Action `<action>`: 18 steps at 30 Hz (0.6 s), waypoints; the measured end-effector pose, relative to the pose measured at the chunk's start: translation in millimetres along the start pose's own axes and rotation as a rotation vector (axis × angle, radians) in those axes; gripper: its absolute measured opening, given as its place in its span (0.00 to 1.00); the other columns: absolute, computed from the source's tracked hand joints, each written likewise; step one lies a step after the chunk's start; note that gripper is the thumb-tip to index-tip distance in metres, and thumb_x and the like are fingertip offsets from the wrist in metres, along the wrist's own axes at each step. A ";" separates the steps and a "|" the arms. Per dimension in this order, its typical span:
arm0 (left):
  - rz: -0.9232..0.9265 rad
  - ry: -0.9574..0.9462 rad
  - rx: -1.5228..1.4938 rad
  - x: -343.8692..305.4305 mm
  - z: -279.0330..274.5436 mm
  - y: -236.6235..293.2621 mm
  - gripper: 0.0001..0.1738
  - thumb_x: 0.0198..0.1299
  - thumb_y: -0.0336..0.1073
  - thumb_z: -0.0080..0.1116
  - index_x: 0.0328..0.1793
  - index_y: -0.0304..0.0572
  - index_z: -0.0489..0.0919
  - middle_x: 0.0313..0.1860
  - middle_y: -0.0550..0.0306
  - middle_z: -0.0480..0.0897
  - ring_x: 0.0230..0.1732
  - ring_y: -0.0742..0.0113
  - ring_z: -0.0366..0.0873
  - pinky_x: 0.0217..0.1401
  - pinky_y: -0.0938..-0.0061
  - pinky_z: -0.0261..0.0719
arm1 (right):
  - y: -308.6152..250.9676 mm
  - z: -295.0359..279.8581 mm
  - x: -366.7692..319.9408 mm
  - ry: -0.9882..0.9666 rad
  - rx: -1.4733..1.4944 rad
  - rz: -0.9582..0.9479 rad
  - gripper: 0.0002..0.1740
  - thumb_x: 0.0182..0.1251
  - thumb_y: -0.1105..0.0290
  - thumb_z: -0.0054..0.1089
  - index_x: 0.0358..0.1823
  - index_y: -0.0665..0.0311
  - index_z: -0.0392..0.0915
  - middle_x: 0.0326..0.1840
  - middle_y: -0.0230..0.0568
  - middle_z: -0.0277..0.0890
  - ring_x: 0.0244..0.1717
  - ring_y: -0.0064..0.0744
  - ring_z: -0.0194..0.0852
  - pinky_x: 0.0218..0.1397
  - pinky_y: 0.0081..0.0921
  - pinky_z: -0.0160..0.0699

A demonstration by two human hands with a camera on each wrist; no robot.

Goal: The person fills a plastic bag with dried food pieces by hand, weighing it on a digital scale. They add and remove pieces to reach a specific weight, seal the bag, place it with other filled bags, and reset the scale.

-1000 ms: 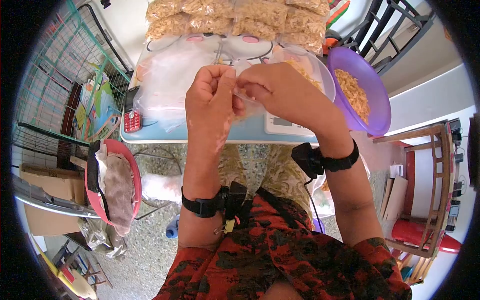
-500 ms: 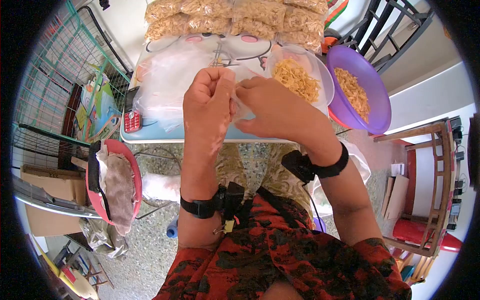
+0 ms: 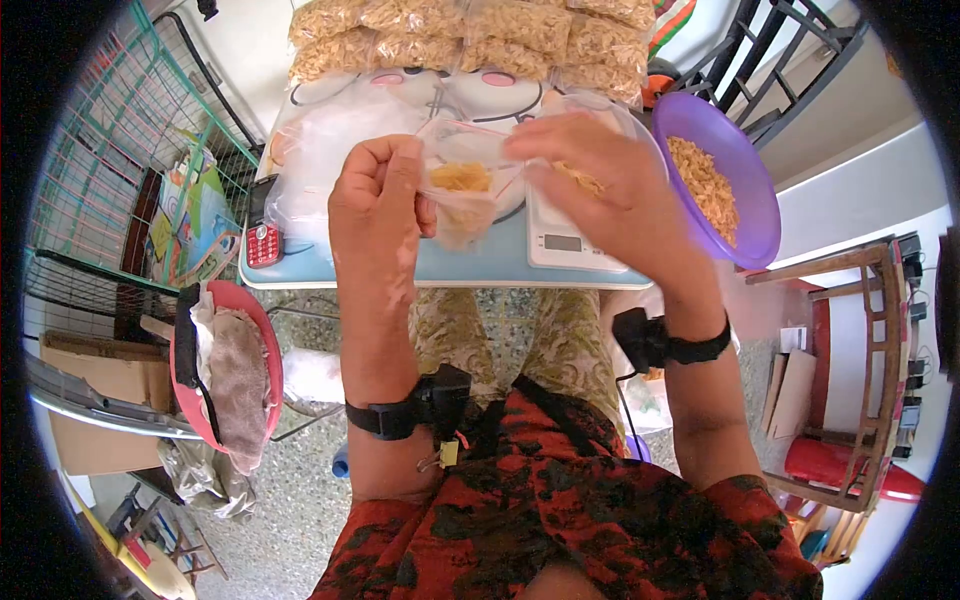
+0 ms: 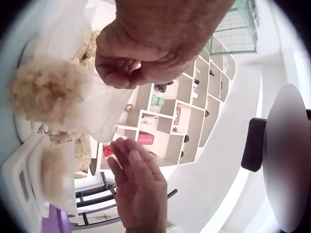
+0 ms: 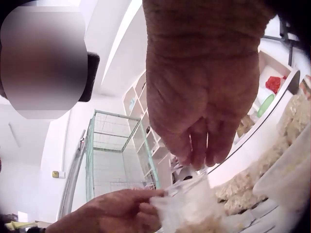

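Pinching the clear bag at its left edge, the left hand is holding it above the desk, rightward of its fingers, while the right hand (fingers straight, farther off) is hovering beside its opposite edge.

The right hand, fingers extended, hangs above a clear bag pinched by the left hand.
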State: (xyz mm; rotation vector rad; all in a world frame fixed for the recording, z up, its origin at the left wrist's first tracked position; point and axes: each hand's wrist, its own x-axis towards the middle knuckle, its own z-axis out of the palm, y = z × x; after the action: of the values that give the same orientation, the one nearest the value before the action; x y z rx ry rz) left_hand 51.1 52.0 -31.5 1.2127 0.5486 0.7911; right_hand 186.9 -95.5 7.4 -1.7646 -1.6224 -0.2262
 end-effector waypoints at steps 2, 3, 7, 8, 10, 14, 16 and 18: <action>0.012 0.008 -0.012 1.8 -2.6 -1.1 0.13 0.67 0.40 0.59 0.45 0.37 0.78 0.24 0.65 0.73 0.19 0.78 0.66 0.21 0.81 0.64 | 9.4 -21.1 -6.6 0.013 0.009 0.141 0.12 0.66 0.67 0.57 0.47 0.63 0.82 0.44 0.45 0.83 0.44 0.45 0.81 0.52 0.34 0.79; 0.018 0.011 -0.018 2.4 -2.4 -1.4 0.13 0.67 0.41 0.59 0.45 0.37 0.78 0.25 0.65 0.73 0.19 0.78 0.66 0.21 0.81 0.65 | 15.0 -29.1 -10.4 0.015 0.036 0.241 0.12 0.67 0.67 0.58 0.48 0.63 0.82 0.45 0.45 0.83 0.45 0.43 0.82 0.51 0.33 0.80; 0.073 0.049 -0.081 0.6 3.7 2.3 0.14 0.67 0.42 0.60 0.44 0.37 0.79 0.26 0.66 0.73 0.20 0.79 0.66 0.22 0.82 0.64 | 41.1 -48.5 -22.1 -0.032 -0.009 0.431 0.16 0.69 0.63 0.58 0.52 0.64 0.81 0.48 0.44 0.83 0.47 0.37 0.82 0.50 0.29 0.81; 0.075 0.055 -0.081 1.3 4.1 1.6 0.14 0.67 0.42 0.60 0.44 0.37 0.79 0.26 0.66 0.73 0.20 0.79 0.66 0.22 0.82 0.64 | 44.2 -50.0 -24.2 -0.058 -0.036 0.451 0.16 0.69 0.62 0.59 0.52 0.63 0.81 0.49 0.44 0.82 0.47 0.38 0.82 0.51 0.30 0.81; 0.053 0.041 -0.063 3.1 4.9 -2.4 0.14 0.67 0.42 0.60 0.44 0.37 0.79 0.26 0.66 0.73 0.20 0.79 0.66 0.22 0.82 0.64 | 47.3 -47.0 -28.0 -0.097 -0.109 0.492 0.19 0.68 0.61 0.60 0.55 0.62 0.79 0.52 0.45 0.81 0.51 0.41 0.81 0.55 0.32 0.78; 0.005 -0.010 -0.026 3.8 8.3 -10.7 0.14 0.67 0.43 0.60 0.45 0.37 0.79 0.25 0.66 0.73 0.20 0.79 0.66 0.22 0.83 0.64 | 64.8 -34.0 -36.5 -0.142 -0.229 0.398 0.26 0.62 0.64 0.66 0.61 0.62 0.76 0.59 0.44 0.78 0.53 0.33 0.77 0.56 0.28 0.76; 0.002 -0.016 -0.019 3.5 9.9 -11.6 0.14 0.68 0.43 0.60 0.46 0.37 0.79 0.25 0.66 0.73 0.20 0.79 0.67 0.22 0.83 0.64 | 70.9 -29.3 -38.2 -0.169 -0.223 0.349 0.29 0.60 0.64 0.67 0.63 0.62 0.74 0.63 0.47 0.74 0.58 0.39 0.75 0.61 0.31 0.73; 0.000 -0.015 -0.006 4.6 11.0 -10.1 0.14 0.68 0.43 0.59 0.46 0.37 0.79 0.25 0.66 0.73 0.20 0.79 0.67 0.22 0.83 0.64 | 73.1 -26.0 -35.9 -0.211 -0.221 0.311 0.31 0.58 0.64 0.67 0.65 0.62 0.72 0.65 0.49 0.72 0.61 0.44 0.73 0.65 0.34 0.69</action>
State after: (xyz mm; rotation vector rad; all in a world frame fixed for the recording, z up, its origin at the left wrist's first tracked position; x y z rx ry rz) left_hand 64.6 47.4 -38.0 1.2125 0.5336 0.7828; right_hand 256.1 -136.2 -22.1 -2.2462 -1.4819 -0.0763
